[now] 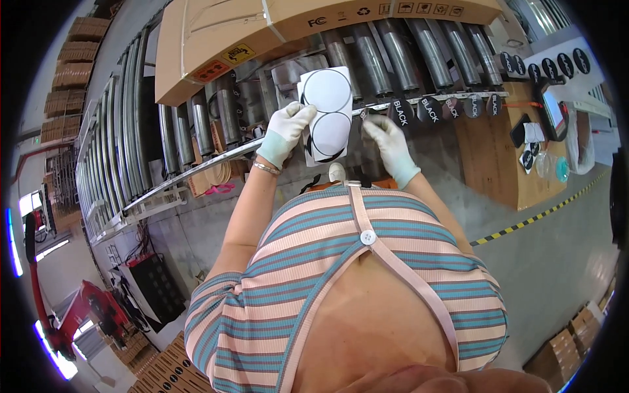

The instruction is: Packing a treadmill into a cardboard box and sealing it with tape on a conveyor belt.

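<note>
My left hand [288,133], in a white glove, grips a stack of white sticker sheets [329,131] by its left edge. Two large circles outlined in black fill the top sheet, and a black piece shows at its lower end. To the right, my gloved right hand [392,148] has its fingertips pinched at a dark round sticker [365,114] by the conveyor's near rail. The fingers partly cover that sticker. Along the same rail, further right, several round black stickers [429,110] with white print hang in a row.
A long cardboard box [229,36] lies on the roller conveyor [400,56] ahead. At the right, a brown carton [488,160] bears a black phone [519,131] and a tape roll [561,169]. More round stickers [549,67] sit beyond it. Yellow-black tape [537,215] marks the floor.
</note>
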`<state>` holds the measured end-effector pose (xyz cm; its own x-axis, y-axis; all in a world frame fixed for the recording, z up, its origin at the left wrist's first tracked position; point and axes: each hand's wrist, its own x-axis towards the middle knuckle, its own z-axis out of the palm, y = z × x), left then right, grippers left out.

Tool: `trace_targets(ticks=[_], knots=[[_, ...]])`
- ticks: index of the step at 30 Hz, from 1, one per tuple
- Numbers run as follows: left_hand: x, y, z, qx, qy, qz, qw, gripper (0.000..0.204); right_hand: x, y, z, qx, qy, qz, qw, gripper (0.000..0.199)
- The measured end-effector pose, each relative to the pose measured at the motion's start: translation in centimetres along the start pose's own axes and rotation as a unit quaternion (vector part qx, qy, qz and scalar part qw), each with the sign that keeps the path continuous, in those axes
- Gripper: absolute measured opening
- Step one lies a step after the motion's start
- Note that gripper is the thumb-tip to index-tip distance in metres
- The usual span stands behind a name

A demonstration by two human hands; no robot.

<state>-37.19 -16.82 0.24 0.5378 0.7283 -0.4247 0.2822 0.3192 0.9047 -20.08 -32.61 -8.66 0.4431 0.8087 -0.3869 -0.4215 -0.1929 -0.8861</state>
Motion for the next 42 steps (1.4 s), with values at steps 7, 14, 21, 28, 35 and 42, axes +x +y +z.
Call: trace_targets(ticks=[7, 14, 21, 28, 35, 42], knots=[[-0.4, 0.6, 2.5, 0.22, -0.093, 0.092, 0.967, 0.026, 1.7, -10.0, 1.5, -0.399, -0.031, -0.389, 0.829, 0.057], [-0.1, 0.5, 4.4, 0.188, -0.089, 0.096, 0.973, 0.019, -0.1, -10.0, 0.6, -0.447, 0.095, -0.48, 0.749, 0.034], [2.1, 1.0, 9.2, 0.094, -0.167, 0.035, 0.981, 0.014, -2.6, -10.3, -4.3, -0.187, 0.087, -0.3, 0.931, 0.013], [3.5, 3.2, 18.2, 0.086, -0.279, -0.019, 0.956, 0.012, -5.0, -9.3, -12.8, -0.106, 0.203, -0.173, 0.958, 0.011], [5.9, 3.9, 25.6, 0.127, -0.303, -0.053, 0.943, 0.012, -6.7, -8.2, -25.7, 0.12, 0.39, -0.235, 0.882, 0.016], [7.9, 3.9, 30.2, 0.041, -0.25, -0.095, 0.963, 0.01, -1.8, 0.5, -45.8, 0.548, 0.488, -0.196, 0.65, 0.015]])
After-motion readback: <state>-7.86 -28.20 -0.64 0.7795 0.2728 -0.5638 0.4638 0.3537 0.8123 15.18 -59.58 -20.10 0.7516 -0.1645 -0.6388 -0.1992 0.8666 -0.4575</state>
